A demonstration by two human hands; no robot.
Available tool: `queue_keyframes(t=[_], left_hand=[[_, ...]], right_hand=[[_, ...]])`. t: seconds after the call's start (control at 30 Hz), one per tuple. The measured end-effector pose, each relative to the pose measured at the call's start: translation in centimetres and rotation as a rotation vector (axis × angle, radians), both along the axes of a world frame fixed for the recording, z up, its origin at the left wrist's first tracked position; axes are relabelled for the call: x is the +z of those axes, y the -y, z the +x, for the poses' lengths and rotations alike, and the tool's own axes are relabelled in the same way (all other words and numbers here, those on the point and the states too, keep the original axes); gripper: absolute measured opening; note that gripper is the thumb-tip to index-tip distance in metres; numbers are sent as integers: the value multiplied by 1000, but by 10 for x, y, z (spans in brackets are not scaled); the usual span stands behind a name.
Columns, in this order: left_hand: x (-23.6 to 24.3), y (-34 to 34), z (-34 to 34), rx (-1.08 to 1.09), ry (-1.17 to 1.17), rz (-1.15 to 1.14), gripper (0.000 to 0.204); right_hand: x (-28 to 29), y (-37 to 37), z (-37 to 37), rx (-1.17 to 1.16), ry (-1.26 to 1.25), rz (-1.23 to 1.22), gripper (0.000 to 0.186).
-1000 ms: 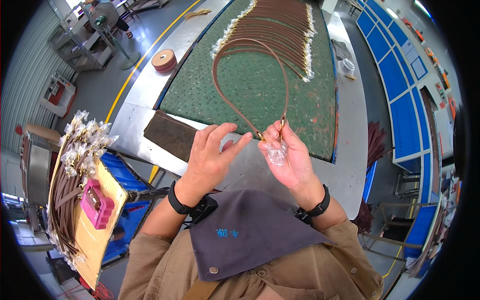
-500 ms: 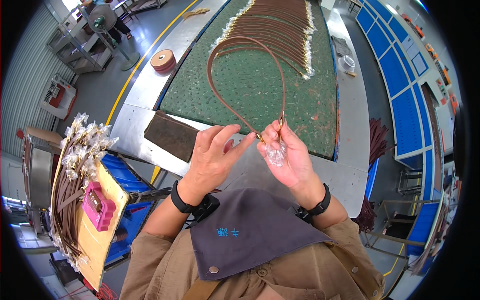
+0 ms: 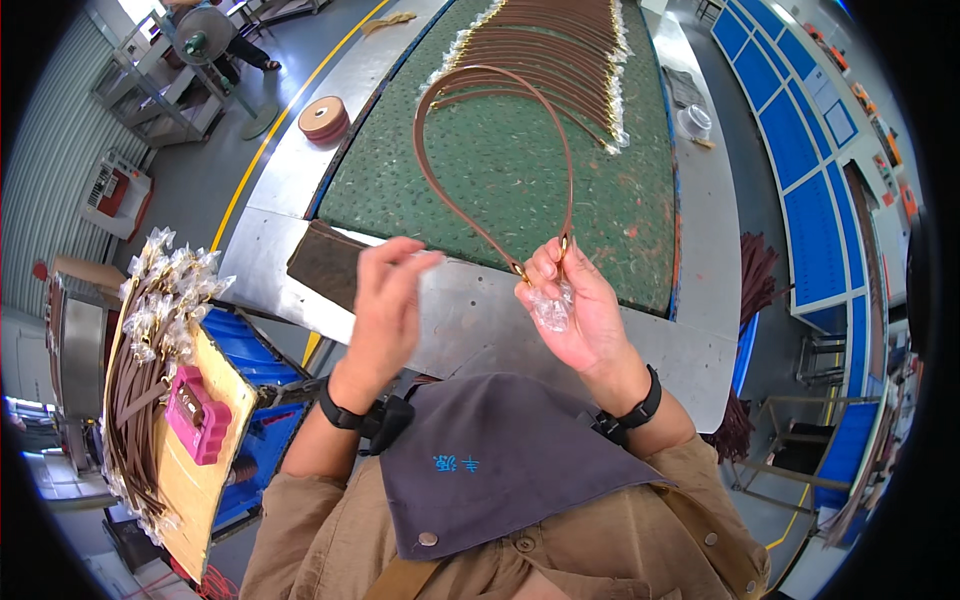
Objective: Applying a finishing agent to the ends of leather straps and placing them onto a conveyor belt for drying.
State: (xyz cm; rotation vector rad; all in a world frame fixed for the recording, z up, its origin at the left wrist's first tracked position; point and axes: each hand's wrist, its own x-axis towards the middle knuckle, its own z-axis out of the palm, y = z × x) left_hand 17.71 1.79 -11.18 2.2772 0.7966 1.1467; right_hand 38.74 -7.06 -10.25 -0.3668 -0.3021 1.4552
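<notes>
Blue lettering [image 3: 455, 465] marks the lower-centre apron [image 3: 520, 512]. Mid-frame, the right hand [image 3: 588, 315] pinches a looped brown strap [image 3: 420, 145]. The left hand [image 3: 384, 315] bends parted fingers.

On my feed I make out a khaki-brown shirt [image 3: 305, 540] with a dark button [image 3: 523, 545] at six o'clock, its sleeves ending short of the wrists. A dark grey-purple cloth flap [image 3: 540, 500] covers the chest at six o'clock, marked with bright-blue characters [image 3: 455, 465] and carrying a round metal snap [image 3: 428, 539] on its lower edge. I see black wristbands below the left hand [image 3: 385, 315] at eight o'clock and the right hand [image 3: 580, 325] at four, each beside a small black block.
</notes>
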Motion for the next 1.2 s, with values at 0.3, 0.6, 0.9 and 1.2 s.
queue_keyframes(t=[0.3, 0.6, 0.9, 1.2], left_hand=[[-132, -30, -75, 246, -903, 206, 29], [-44, -19, -24, 124, -502, 191, 47], [31, 10, 24, -10, -294, 414, 54], [30, 14, 31, -61, -318, 371, 57]], right_hand=[[3, 3, -5, -70, 206, -11, 23], [2, 1, -8, -79, 272, -35, 23], [7, 2, -9, -66, 294, -73, 25], [5, 3, -7, -62, 277, -51, 25]])
